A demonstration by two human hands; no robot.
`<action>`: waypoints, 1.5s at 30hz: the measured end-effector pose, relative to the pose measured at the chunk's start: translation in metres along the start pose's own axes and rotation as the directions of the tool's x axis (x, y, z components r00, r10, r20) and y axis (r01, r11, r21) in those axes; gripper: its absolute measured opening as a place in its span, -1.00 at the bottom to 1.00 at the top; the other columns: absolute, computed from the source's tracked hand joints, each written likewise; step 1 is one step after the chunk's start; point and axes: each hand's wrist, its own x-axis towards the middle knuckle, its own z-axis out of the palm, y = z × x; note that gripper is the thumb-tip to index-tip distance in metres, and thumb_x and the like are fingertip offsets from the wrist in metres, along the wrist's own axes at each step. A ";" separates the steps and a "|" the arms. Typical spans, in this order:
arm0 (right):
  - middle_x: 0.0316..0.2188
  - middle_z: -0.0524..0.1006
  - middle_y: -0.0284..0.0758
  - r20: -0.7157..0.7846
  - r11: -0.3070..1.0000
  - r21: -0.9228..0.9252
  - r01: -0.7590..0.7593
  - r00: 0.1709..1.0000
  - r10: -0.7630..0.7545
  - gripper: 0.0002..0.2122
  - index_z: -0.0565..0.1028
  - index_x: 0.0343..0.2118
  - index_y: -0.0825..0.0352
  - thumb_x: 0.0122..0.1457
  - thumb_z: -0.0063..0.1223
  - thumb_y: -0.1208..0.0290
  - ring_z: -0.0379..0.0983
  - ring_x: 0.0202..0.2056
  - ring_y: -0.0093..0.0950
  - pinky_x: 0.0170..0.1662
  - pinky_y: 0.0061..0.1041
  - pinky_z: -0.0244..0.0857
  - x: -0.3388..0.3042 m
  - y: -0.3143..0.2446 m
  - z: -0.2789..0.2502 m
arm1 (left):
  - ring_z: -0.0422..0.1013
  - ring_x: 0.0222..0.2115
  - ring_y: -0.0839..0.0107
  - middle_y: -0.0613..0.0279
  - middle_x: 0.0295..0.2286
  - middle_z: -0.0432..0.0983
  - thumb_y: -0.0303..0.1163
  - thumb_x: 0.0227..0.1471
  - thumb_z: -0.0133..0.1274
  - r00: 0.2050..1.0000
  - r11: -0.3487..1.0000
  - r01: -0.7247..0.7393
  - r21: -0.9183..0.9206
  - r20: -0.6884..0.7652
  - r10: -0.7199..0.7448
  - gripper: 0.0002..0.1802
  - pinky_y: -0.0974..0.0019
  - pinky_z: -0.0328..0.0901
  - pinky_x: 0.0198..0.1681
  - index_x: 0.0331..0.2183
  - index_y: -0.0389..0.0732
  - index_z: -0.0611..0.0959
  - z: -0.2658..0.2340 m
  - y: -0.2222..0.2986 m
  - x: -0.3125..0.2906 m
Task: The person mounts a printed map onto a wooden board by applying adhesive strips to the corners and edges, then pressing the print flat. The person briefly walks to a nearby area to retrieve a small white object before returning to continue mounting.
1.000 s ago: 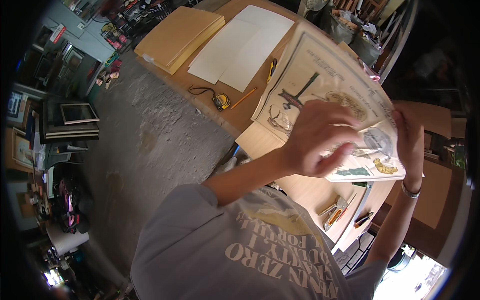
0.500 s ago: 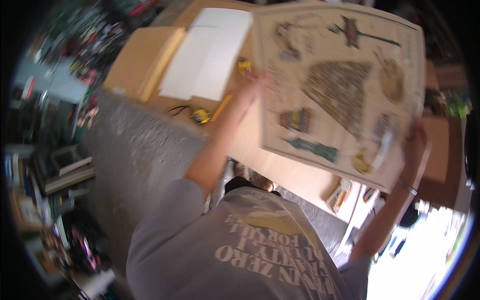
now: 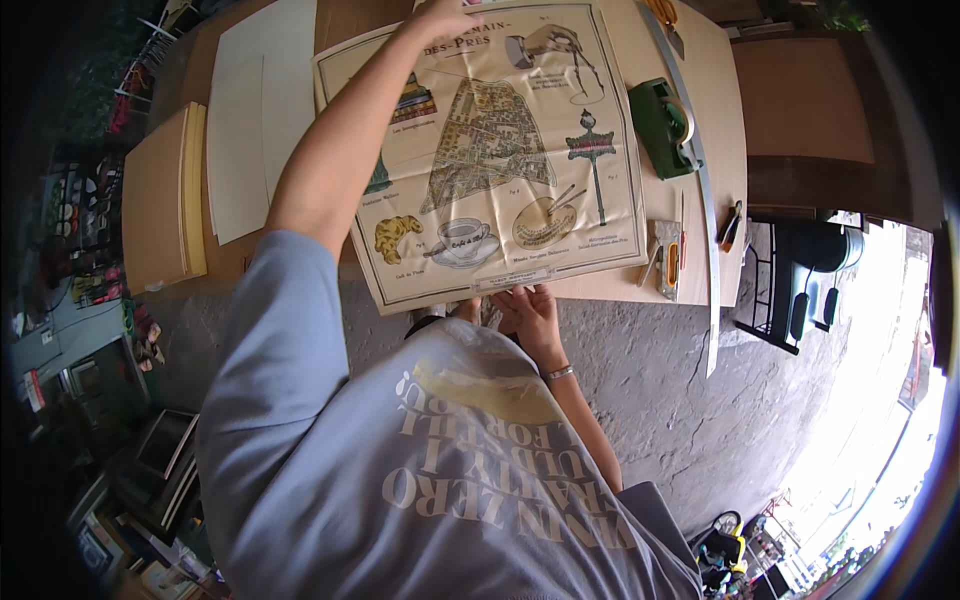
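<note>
A cream illustrated poster [image 3: 590, 110] with a map in its middle and small drawings around it lies over the wooden worktable [image 3: 720, 150]. Its near edge juts slightly past the table's front, and light creases run across the paper. My left arm reaches over the poster's left part to the far edge, where my left hand [image 3: 440, 18] is closed on the paper; part of that hand is cut off by the top of the picture. At the near edge, my right hand [image 3: 533, 318] pinches the poster's border from below.
Right of the poster are a green tape dispenser [image 3: 655, 130], a long steel ruler [image 3: 708, 240] overhanging the table, orange-handled scissors [image 3: 664, 12], cutters [image 3: 668, 262] and pliers [image 3: 732, 225]. White sheets [image 3: 238, 150] and brown boards [image 3: 160, 200] lie to the left.
The poster has turned and come down from the raised right side to the table's middle. My left hand has shifted to its far edge, my right hand to its near edge.
</note>
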 end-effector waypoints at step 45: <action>-0.32 0.67 -0.22 -0.177 0.935 -0.206 -0.289 0.951 0.255 -0.77 0.51 -0.15 0.42 0.38 0.11 0.32 0.65 -0.28 -0.47 -0.13 -0.53 0.54 0.006 0.021 -0.037 | 0.57 -0.24 0.46 0.21 -0.24 0.65 -0.41 0.23 0.19 0.608 -0.072 0.673 -0.736 0.605 -0.514 -0.70 0.38 0.47 -0.19 -0.06 -0.36 0.65 0.102 0.161 -0.496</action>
